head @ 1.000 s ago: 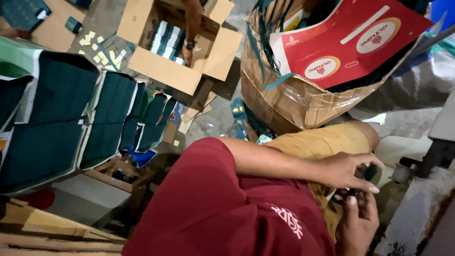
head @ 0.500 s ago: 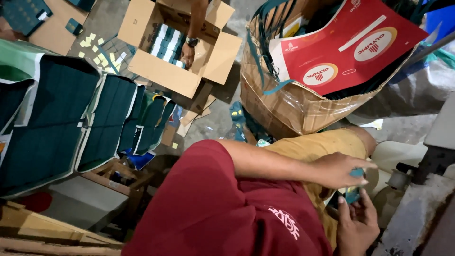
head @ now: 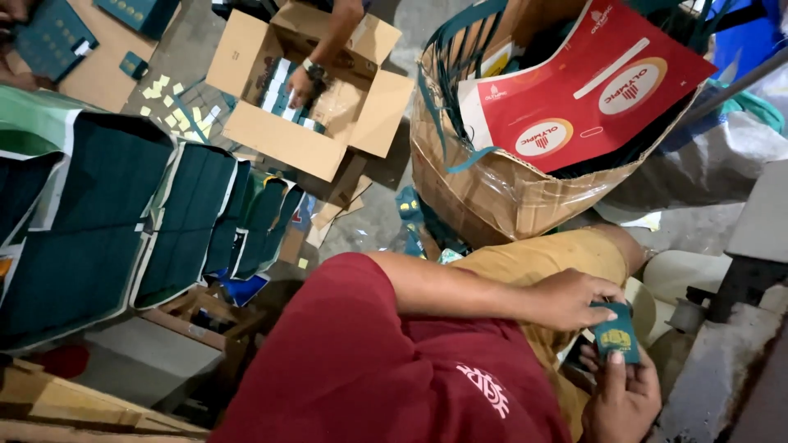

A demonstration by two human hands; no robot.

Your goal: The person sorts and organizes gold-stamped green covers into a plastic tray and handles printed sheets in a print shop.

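Note:
Both my hands are at the lower right, over my yellow shorts and red shirt. Between them is a small dark green box [head: 616, 335] with a gold emblem on its face. My left hand [head: 570, 299] comes across from the left and pinches the box's top edge. My right hand [head: 621, 399] holds it from below with the thumb on its face.
Another person's arm with a wristwatch [head: 316, 66] reaches into an open cardboard box [head: 283, 141] of small packs at top centre. A taped brown carton [head: 501, 193] holding a red flattened sheet [head: 574, 90] stands in front of my knee. Rows of dark green flat cartons [head: 107, 213] lean at left. A concrete ledge [head: 722, 369] is at right.
The small green box has risen into plain view between my hands, emblem face up. The other person's arm has shifted a little inside the cardboard box.

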